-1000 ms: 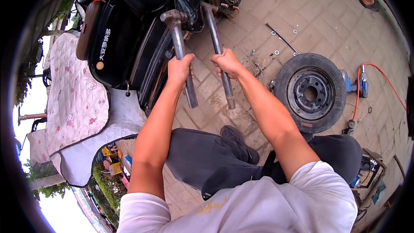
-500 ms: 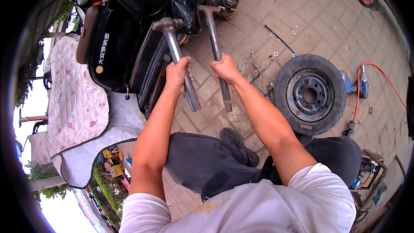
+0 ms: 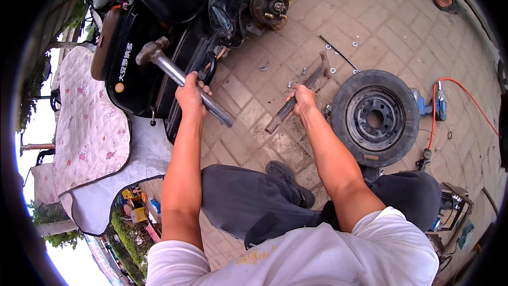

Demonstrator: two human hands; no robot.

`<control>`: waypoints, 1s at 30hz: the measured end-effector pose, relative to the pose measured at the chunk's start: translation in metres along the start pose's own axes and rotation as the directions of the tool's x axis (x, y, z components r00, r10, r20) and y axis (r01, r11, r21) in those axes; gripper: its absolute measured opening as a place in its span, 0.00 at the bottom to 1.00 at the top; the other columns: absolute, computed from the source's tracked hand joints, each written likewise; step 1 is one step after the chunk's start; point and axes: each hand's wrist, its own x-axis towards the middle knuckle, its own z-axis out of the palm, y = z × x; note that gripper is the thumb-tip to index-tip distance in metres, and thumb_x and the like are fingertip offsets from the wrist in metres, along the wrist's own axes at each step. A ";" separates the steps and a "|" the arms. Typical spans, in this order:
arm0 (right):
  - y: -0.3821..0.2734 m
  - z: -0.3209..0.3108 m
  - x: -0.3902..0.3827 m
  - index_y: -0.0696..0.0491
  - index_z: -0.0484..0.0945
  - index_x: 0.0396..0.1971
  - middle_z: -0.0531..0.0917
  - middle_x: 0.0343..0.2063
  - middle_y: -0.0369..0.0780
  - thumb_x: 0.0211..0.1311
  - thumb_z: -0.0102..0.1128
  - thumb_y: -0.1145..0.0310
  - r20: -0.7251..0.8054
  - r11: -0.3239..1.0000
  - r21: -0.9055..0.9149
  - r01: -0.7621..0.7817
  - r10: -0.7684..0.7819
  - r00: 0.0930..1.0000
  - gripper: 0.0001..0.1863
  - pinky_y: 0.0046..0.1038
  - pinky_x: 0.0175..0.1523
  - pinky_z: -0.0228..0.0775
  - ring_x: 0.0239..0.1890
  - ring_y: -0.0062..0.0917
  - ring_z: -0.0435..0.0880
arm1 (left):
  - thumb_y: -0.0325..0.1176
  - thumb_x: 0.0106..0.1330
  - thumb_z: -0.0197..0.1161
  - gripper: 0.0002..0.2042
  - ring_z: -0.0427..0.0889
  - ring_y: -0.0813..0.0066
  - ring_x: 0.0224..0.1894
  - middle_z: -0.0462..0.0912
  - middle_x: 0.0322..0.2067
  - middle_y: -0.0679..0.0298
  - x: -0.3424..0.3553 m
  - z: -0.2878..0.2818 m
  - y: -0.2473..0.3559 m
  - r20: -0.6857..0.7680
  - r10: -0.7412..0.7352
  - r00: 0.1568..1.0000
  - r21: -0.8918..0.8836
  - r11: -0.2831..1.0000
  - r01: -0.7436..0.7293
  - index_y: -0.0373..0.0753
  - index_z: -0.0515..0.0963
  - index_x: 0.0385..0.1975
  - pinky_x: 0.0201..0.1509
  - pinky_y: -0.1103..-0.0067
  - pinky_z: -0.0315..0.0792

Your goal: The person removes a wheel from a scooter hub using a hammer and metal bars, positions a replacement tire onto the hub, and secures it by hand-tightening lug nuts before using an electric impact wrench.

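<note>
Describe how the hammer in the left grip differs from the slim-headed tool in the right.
The hammer has a thick, blocky head; the slim-headed tool has a narrow one. The hammer's handle is brighter silver; the slim-headed tool's is darker, brownish. In the picture, the hammer's head points up-left; the slim-headed tool's points up-right. Both handles are straight.

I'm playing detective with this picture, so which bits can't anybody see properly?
All in the head view:
- Left hand: palm, hidden by its own grip on the hammer.
- Black vehicle: far part, cut off by the upper edge.
- Sandaled foot: the body above it, cut off by the same edge.
- Tire: whatever lies beneath, hidden by the tire.
- Little metal pieces: too small to tell bolts from nuts.
</note>
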 end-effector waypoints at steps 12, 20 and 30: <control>-0.026 0.048 -0.036 0.60 0.66 0.30 0.69 0.14 0.37 0.54 0.54 0.76 0.300 0.830 -0.493 0.261 -0.120 0.947 0.07 0.28 0.13 0.65 0.11 0.21 0.70 | 0.33 0.56 0.62 0.10 0.70 0.73 0.13 0.70 0.16 0.64 -0.017 0.019 -0.014 0.178 -0.125 0.976 0.208 0.974 0.086 0.38 0.68 0.26 0.16 0.76 0.66; -0.055 0.074 -0.051 0.60 0.67 0.30 0.70 0.14 0.37 0.53 0.57 0.74 0.506 0.517 -0.711 0.477 -0.094 0.857 0.09 0.28 0.13 0.63 0.10 0.23 0.70 | 0.33 0.57 0.62 0.10 0.70 0.73 0.14 0.70 0.16 0.64 -0.020 0.045 -0.022 0.264 -0.182 0.947 0.236 0.964 0.119 0.38 0.67 0.28 0.18 0.76 0.68; -0.128 0.065 -0.018 0.60 0.68 0.24 0.71 0.14 0.38 0.55 0.52 0.75 0.205 0.748 -0.508 0.427 -0.376 0.904 0.05 0.27 0.13 0.65 0.11 0.23 0.71 | 0.33 0.57 0.61 0.09 0.69 0.73 0.15 0.69 0.17 0.64 -0.015 0.023 0.000 0.168 -0.149 0.974 -0.041 0.987 0.158 0.39 0.67 0.28 0.18 0.75 0.67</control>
